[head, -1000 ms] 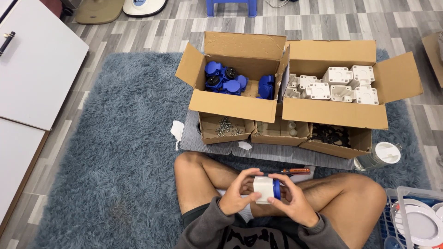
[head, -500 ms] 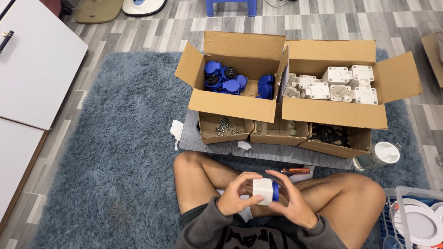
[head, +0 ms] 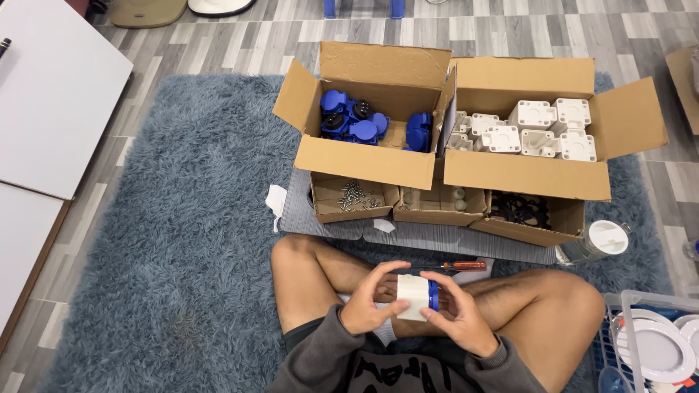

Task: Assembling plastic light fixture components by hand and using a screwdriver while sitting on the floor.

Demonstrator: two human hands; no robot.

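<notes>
I sit cross-legged on a blue shag rug point(head: 182, 218). Both hands hold one small white plastic housing with a blue part on its right side point(head: 416, 296), just above my lap. My left hand point(head: 371, 300) grips its left side, fingers curled over the top. My right hand point(head: 460, 313) clasps the blue end. An orange-handled screwdriver point(head: 455, 266) lies on the grey mat just beyond my hands.
Ahead stand two open cardboard boxes: the left one point(head: 368, 156) holds blue parts, the right one point(head: 524, 175) white housings. Three small trays sit in front, the left point(head: 354, 195) with screws. A white-lidded jar point(head: 601, 240) and a basket of white discs point(head: 659, 342) are at right.
My hands have shifted slightly on the housing, turning it a little; everything else is unchanged.
</notes>
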